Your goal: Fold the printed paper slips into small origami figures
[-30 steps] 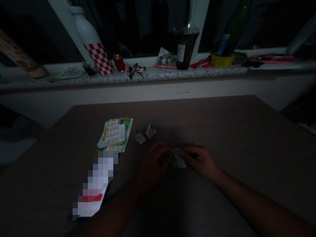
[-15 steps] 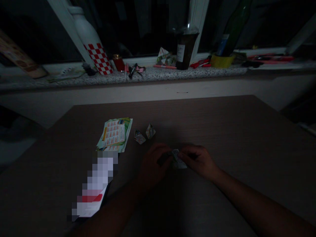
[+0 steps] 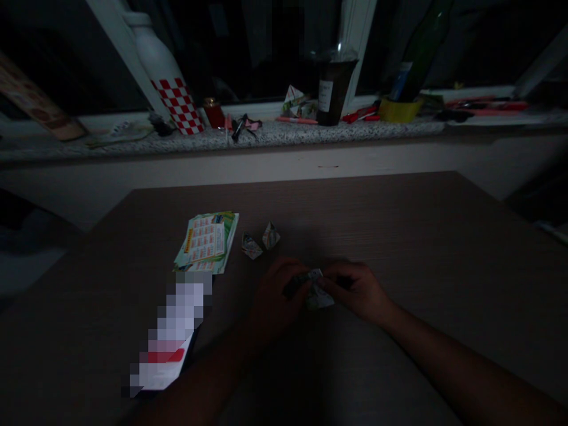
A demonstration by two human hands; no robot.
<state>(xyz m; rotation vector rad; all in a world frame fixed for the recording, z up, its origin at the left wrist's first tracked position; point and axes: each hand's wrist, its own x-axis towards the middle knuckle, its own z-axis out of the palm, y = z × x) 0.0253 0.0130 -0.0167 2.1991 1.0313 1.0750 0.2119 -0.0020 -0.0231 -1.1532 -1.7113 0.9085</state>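
Between my two hands, low over the dark wooden table (image 3: 399,236), is a small piece of folded printed paper (image 3: 320,298). My left hand (image 3: 279,296) pinches its left side with thumb and fingers. On the other side, my right hand (image 3: 357,290) grips its upper right edge between thumb and forefinger. Two small folded paper pieces, one (image 3: 251,246) to the left and one (image 3: 270,236) to the right, stand just beyond my left hand. Farther left lies a stack of printed green and white sheets (image 3: 204,239). The light is dim, so the folds are hard to make out.
A lit phone (image 3: 171,331), its screen blurred, lies left of my left forearm. On the granite sill (image 3: 284,135) stand a red-checked white bottle (image 3: 175,94), a red jar (image 3: 213,113), a dark cup (image 3: 333,89), a yellow tape roll (image 3: 400,110) and a green bottle (image 3: 423,53).
The paper between my hands has turned and shifted slightly left, showing a different side. My hands have barely moved.
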